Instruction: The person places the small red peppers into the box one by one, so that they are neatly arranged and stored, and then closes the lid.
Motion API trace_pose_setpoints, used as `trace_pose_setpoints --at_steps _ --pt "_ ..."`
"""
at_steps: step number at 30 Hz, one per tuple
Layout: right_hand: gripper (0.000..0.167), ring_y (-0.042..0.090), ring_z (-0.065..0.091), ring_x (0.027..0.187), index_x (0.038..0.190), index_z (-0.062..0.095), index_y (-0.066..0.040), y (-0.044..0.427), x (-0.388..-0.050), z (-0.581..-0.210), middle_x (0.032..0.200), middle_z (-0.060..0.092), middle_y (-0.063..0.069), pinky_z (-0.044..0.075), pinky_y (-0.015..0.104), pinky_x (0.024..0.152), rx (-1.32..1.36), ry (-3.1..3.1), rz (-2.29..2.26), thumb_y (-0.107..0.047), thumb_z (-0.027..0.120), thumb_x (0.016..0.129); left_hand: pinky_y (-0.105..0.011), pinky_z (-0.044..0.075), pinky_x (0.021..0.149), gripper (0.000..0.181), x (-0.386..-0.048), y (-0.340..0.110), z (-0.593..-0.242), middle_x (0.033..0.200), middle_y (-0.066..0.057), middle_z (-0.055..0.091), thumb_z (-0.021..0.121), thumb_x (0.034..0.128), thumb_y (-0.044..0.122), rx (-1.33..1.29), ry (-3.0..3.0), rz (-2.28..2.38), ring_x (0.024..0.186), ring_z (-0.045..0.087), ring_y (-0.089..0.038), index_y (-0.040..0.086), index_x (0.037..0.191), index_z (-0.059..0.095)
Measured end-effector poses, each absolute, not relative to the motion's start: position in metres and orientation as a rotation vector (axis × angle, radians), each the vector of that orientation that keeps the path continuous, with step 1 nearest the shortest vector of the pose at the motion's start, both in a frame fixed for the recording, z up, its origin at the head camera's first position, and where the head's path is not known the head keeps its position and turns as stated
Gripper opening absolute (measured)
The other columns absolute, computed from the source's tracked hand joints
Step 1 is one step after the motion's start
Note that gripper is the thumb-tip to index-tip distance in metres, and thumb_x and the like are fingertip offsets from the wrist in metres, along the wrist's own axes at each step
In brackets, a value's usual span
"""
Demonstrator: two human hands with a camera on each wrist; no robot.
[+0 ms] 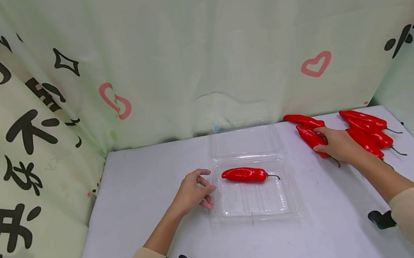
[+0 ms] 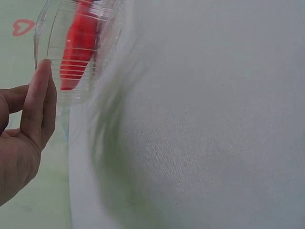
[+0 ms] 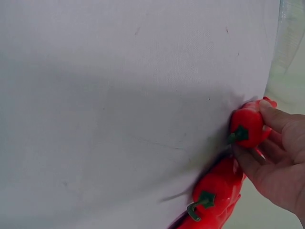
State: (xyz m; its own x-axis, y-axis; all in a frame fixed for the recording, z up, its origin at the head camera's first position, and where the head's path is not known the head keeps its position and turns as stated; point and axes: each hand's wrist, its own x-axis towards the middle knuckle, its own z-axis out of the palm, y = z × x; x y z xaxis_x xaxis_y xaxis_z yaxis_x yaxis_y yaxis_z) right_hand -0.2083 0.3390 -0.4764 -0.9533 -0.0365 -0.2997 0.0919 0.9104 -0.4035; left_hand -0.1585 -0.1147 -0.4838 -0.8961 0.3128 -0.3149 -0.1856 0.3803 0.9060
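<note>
Your R hand [image 1: 336, 142] has thumb + fingers pinching a red chili pepper [image 1: 309, 137] nr its far edge; in the R wrist view its green stem hangs free below the pinch. Skin looks glossy, so a light pinch could prob. let it roll out or twist. Just beyond the R hand lies a 2nd chili [image 1: 303, 121], v. close to the held one; a sideways drag might knock it. Right of the hand, partly behind your forearm, sits a chili cluster [image 1: 372, 134]; your wrist could brush those if it swings low.

Well left of the R hand, right beside your L hand, is the clear plastic box [image 1: 252, 203], its lid [image 1: 244, 143] folded open on the far side, w/ one chili inside [image 1: 244, 175]. L hand [image 1: 193, 190] is relaxed, fingers loosely bent, gripping nothing; can't tell if fingertips touch the rim. Box looks thin + light, so unless steadied, a bump could slide it across the table [image 1: 252, 253] or tip the lid inward.
</note>
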Motion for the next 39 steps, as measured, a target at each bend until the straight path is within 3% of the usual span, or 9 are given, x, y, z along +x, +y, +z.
trace_pose_setpoints --at_steps 24,39 --pt "0.089 0.051 0.047 0.12 0.157 0.028 0.004 0.338 -0.209 -0.486 0.137 0.047 0.036 0.063 0.056 0.085 -0.004 2.799 -0.667 -0.03 0.078 0.092 -0.035 0.063 0.055 0.052 -0.16 -0.116 -0.484 0.097 -0.013 0.061 0.07 0.0957 0.004 0.125 2.208 1.531 0.055 0.069 -0.02 0.001 0.144 0.05" --pt "0.092 0.052 0.047 0.119 0.157 0.028 0.004 0.335 -0.199 -0.468 0.137 0.047 0.036 0.064 0.055 0.082 -0.007 2.82 -0.697 -0.027 0.081 0.089 -0.035 0.063 0.055 0.052 -0.16 -0.116 -0.484 0.096 -0.014 0.061 0.07 0.096 0.004 0.133 2.22 1.524 0.055 0.069 -0.02 0.001 0.143 0.05"
